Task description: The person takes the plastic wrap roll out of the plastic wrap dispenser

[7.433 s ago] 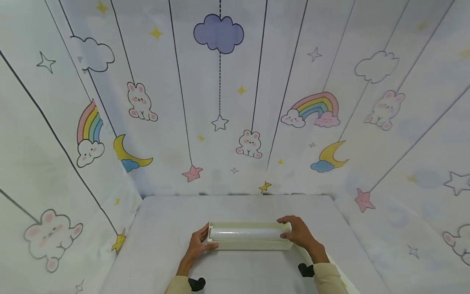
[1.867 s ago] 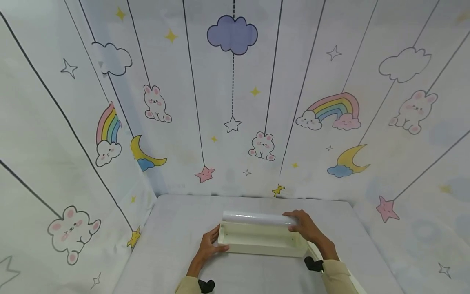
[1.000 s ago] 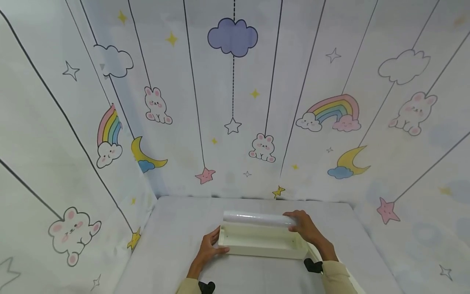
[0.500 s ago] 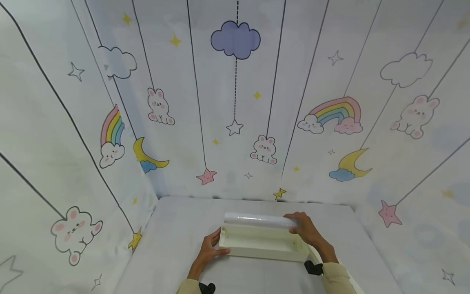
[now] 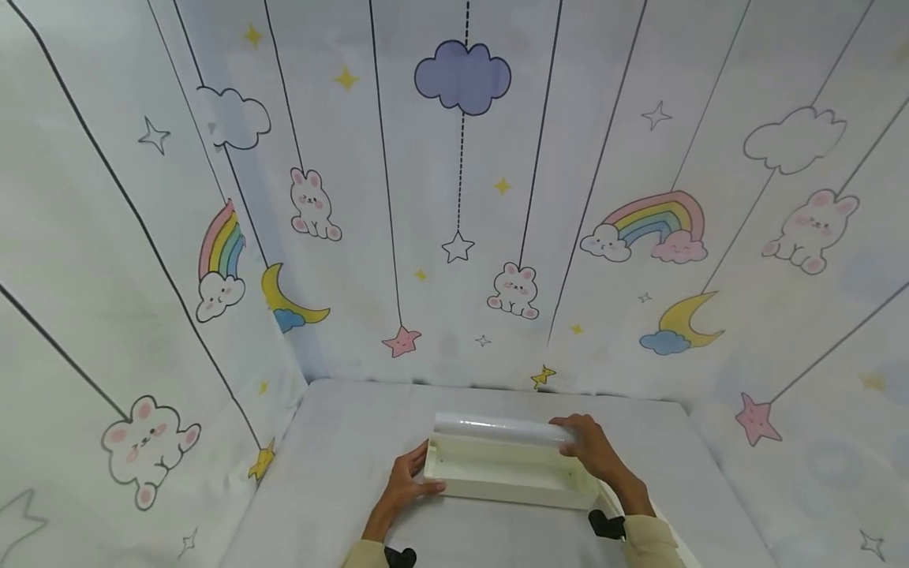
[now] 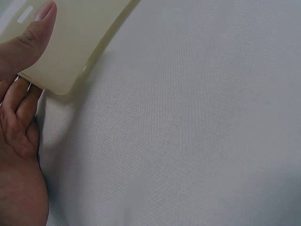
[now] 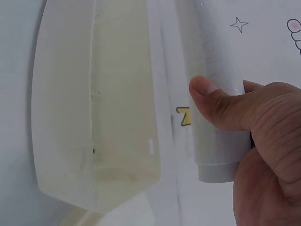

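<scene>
My right hand [image 5: 595, 451] grips the right end of a shiny roll of cling film [image 5: 490, 427], holding it just behind and above a long cream plastic dispenser box [image 5: 511, 494]. In the right wrist view the thumb lies along the cling film roll [image 7: 214, 141], near its white core end; the other fingers are mostly hidden behind it. Bare inside walls of the box [image 7: 124, 117] show in that view. At the box's left end, my left hand [image 5: 406, 483] holds on, thumb at the front and fingers round the end and back.
A cream strip [image 5: 609, 498] extends from the box's right end, partly hidden under my right forearm. White cloth [image 5: 341, 473] covers the table. Printed fabric walls [image 5: 461, 315] with bunnies, stars and rainbows enclose the back and sides.
Several seconds ago the cling film roll lay inside the box; my right hand has since lifted it out backward. Over the last second both hands keep nearly the same places, with a slight view shift.
</scene>
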`<state>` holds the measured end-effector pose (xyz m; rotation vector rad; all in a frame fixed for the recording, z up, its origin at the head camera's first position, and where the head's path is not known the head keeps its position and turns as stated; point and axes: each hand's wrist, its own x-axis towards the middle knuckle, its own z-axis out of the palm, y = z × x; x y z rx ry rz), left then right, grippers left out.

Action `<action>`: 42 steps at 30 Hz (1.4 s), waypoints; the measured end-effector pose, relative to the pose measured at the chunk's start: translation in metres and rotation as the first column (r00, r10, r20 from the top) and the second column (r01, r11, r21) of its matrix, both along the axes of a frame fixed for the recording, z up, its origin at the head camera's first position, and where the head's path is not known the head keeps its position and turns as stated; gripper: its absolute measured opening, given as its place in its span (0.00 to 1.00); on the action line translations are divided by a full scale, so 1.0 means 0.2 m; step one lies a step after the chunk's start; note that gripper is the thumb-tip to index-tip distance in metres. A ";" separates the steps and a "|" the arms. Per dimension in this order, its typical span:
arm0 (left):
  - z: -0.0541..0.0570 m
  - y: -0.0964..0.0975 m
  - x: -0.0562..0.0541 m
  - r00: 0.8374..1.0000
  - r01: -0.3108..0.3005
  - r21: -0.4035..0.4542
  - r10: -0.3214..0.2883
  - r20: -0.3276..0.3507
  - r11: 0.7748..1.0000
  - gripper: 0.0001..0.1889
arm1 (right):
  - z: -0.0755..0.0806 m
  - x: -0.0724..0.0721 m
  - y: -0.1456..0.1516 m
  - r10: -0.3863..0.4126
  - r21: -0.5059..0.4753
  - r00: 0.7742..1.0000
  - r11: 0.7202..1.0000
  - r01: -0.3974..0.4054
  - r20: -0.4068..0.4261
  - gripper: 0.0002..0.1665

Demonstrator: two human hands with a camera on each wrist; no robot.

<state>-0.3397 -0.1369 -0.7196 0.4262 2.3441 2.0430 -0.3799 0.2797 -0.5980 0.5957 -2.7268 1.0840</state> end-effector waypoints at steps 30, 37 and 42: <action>-0.03 0.00 -0.01 1.000 -0.001 0.009 0.001 -0.015 1.000 0.55 | 0.04 -0.04 -0.01 0.032 -0.024 0.998 0.999 -0.033 -0.054 0.30; -0.04 -0.01 0.00 0.998 -0.001 0.028 -0.001 0.058 1.000 0.57 | 0.06 -0.04 -0.01 0.001 -0.016 0.999 1.000 0.000 0.043 0.29; -0.01 -0.01 0.00 0.999 0.020 0.001 -0.020 -0.032 1.000 0.55 | 0.05 -0.06 -0.01 -0.006 -0.010 0.998 1.000 0.007 0.058 0.31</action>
